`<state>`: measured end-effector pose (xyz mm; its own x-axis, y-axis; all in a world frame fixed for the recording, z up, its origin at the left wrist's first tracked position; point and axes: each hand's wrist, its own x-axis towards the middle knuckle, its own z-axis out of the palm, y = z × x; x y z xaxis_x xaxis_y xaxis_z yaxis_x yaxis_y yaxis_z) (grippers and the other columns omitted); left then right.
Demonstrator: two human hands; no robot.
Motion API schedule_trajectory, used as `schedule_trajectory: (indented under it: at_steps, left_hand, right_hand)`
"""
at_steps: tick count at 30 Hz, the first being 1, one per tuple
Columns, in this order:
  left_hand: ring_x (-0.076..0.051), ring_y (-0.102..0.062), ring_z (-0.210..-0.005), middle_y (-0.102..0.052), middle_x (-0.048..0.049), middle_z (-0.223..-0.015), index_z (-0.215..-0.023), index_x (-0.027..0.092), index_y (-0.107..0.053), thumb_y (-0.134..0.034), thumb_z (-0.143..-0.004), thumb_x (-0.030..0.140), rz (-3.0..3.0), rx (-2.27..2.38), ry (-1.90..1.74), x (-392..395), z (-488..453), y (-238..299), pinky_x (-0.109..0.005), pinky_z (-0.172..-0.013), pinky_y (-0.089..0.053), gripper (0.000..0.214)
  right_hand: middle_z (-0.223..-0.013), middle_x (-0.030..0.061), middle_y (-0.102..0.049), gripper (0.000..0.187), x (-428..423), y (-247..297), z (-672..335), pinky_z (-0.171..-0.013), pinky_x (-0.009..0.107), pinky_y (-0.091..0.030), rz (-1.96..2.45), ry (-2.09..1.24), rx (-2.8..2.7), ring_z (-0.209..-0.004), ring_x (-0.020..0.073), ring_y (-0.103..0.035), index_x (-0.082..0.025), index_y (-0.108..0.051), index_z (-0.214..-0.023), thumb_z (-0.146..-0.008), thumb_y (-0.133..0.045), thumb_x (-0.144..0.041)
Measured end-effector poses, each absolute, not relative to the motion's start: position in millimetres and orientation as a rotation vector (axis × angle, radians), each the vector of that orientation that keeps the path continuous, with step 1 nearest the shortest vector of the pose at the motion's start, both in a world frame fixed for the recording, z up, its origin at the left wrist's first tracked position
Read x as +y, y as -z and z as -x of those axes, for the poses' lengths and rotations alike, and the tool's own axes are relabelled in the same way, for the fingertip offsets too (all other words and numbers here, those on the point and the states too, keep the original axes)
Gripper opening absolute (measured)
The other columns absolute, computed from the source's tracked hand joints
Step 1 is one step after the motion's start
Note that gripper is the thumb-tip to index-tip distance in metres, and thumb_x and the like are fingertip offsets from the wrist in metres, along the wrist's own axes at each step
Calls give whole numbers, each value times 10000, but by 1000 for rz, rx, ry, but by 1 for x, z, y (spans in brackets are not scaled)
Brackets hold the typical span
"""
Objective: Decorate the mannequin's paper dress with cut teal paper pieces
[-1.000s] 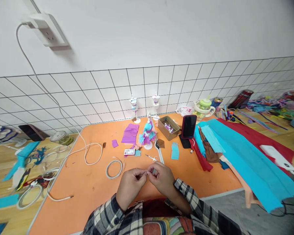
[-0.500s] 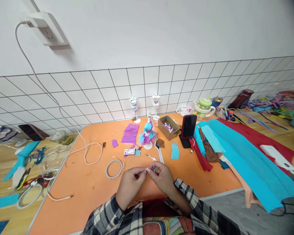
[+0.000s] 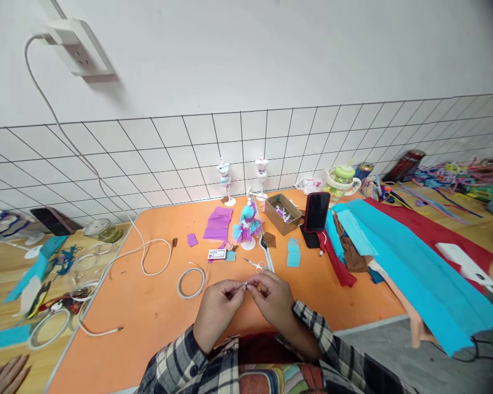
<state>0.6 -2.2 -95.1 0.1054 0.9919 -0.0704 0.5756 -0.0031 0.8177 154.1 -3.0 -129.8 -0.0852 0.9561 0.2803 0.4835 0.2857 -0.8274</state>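
My left hand [image 3: 221,306] and my right hand [image 3: 271,298] meet fingertip to fingertip above the near part of the orange table [image 3: 156,328]. Both are closed in a pinch on a tiny whitish piece [image 3: 245,283], too small to name. Just beyond my fingers lie small white-handled scissors [image 3: 258,265] and grey tweezers [image 3: 266,249]. Behind them stands a small dress form [image 3: 248,221] in a blue and purple ruffled dress. A roll of white tape [image 3: 191,283] lies to the left of my left hand.
Two more small dress forms, one left [image 3: 224,180] and one right [image 3: 262,174], stand by the tiled wall. Around them are purple crepe paper [image 3: 218,223], an open box [image 3: 277,219], a propped phone [image 3: 316,212] and long blue paper [image 3: 411,262]. A white cable [image 3: 102,186] crosses the left side. Another person's hand [image 3: 10,376] rests lower left.
My right fingers have shifted slightly and lie straighter against the tiny piece. Another person's hand has come into view at the lower left; one at the far right has moved.
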Motion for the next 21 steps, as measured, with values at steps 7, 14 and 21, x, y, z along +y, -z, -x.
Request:
schedule_trajectory:
  at_steps: [7, 14, 21]
  left_hand:
    - [-164, -689, -729, -755, -26, -811, -811, 203, -746, -537, -833, 260, -1779, 1535, -714, -5, 0, 96, -230, -669, -509, 217]
    - [-169, -691, -830, -753, -34, -917, -893, 218, -745, -553, -853, 296, -1808, 1430, -767, -6, -1, 99, -235, -761, -517, 211]
    - [-189, -685, -743, -756, -52, -812, -826, 182, -750, -587, -828, 335, -1576, 1442, -814, -3, -3, 109, -262, -694, -530, 224]
  right_hand:
    - [-758, -20, -649, 111, -3, 128, -159, -543, 225, -340, 1333, -579, -1862, -538, 92, -502, -229, -652, -809, -839, -545, -227]
    - [-662, -21, -617, 80, 3, 131, -155, -502, 201, -343, 1434, -819, -1639, -481, 79, -460, -193, -646, -717, -740, -570, -205]
    - [-618, -16, -601, 155, 2, 134, -150, -436, 187, -314, 1422, -1066, -1438, -444, 72, -423, -171, -663, -708, -758, -547, -261]
